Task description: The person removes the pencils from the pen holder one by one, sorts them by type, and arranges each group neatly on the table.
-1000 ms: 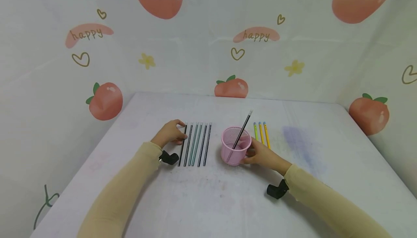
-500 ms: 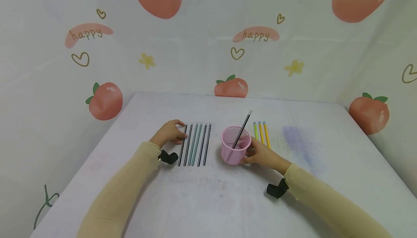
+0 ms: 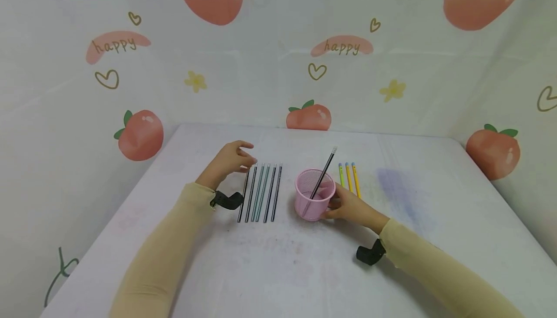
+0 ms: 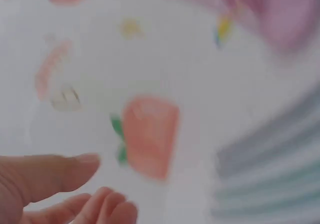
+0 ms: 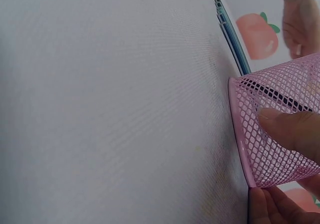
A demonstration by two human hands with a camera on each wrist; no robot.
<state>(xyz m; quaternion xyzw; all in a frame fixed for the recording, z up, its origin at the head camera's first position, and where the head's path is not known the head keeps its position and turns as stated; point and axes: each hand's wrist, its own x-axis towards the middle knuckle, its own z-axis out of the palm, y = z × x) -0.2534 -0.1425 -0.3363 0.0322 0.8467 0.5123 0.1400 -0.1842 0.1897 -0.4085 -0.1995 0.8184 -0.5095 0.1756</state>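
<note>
A pink mesh pen holder [image 3: 310, 210] stands on the table with one black pencil [image 3: 328, 161] leaning in it. My right hand [image 3: 353, 208] grips the holder from the right; in the right wrist view the thumb [image 5: 295, 129] lies on the mesh wall. To its left, several black and teal pencils [image 3: 271, 195] lie side by side in a row. Over the far end of the leftmost ones hovers my left hand [image 3: 227, 162], hiding part of them. In the left wrist view its thumb [image 4: 65, 171] and fingers are apart, with nothing between them.
Beyond the right hand lie one green and two yellow pencils [image 3: 348, 175], their near ends hidden by it. A white cloth [image 3: 261, 269] covers the table, and a printed fabric backdrop [image 3: 261, 66] rises behind. Each wrist carries a black camera mount [image 3: 371, 254].
My left hand has lifted off the leftmost black pencil and shifted away from me and slightly right, its fingers spreading. The right hand and the pen holder have stayed put.
</note>
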